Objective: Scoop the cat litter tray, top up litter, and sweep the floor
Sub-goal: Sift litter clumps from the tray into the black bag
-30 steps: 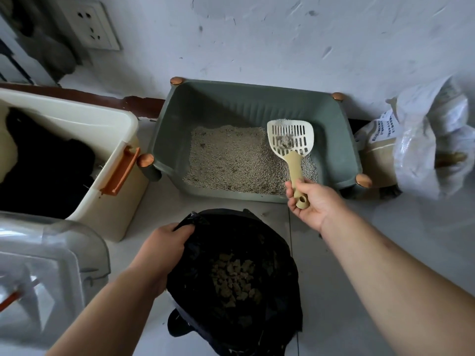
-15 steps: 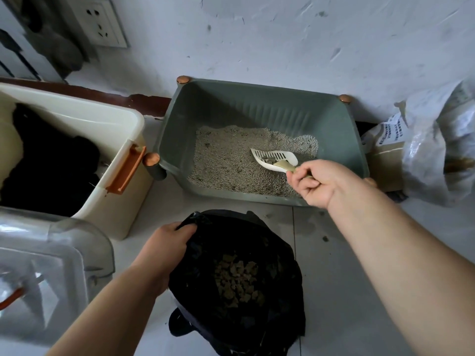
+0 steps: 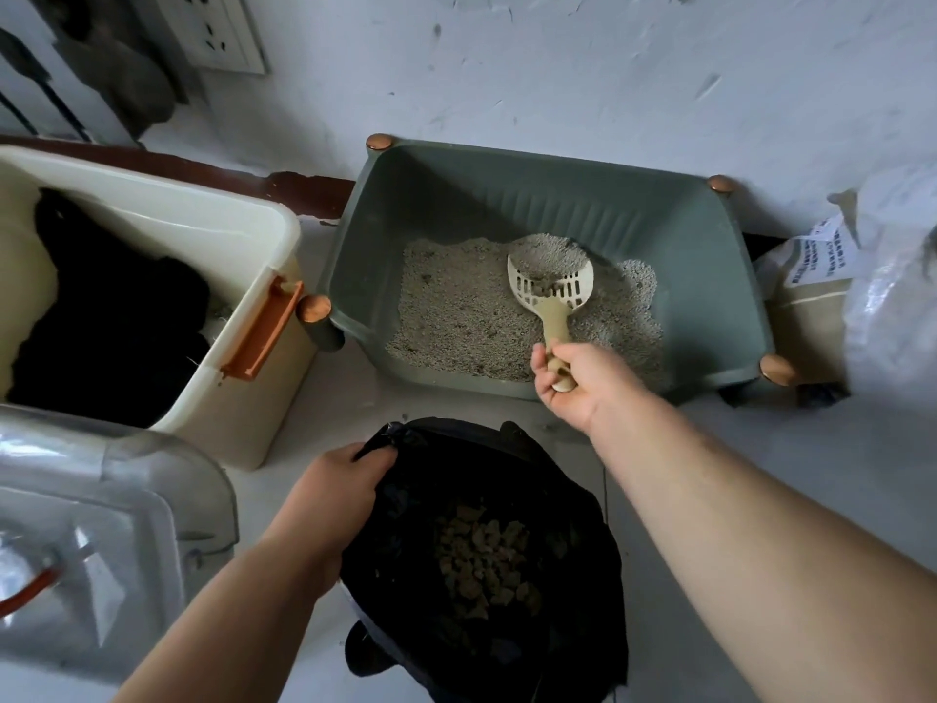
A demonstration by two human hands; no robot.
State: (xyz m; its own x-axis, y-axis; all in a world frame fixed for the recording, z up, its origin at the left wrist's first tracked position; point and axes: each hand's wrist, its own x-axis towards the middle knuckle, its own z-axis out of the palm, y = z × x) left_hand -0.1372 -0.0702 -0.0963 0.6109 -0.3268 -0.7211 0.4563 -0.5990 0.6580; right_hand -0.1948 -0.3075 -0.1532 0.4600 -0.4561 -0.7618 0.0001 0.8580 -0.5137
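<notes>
The right hand (image 3: 575,385) grips the scoop (image 3: 550,289), heaped with litter (image 3: 456,317), inside the litter tray (image 3: 699,256). The left hand (image 3: 334,494) pinches the black bag (image 3: 573,499) near the tray's front. Best to shake gently so clean litter drops back

Dim, soft, greyish light; source not in view. Weak shadow under tray (image 3: 710,276). White glare on clear lid (image 3: 101,499). Bag (image 3: 557,474) interior nearly black, little detail. Edges bent by wide angle. Right forearm (image 3: 735,525) slightly blurred.
</notes>
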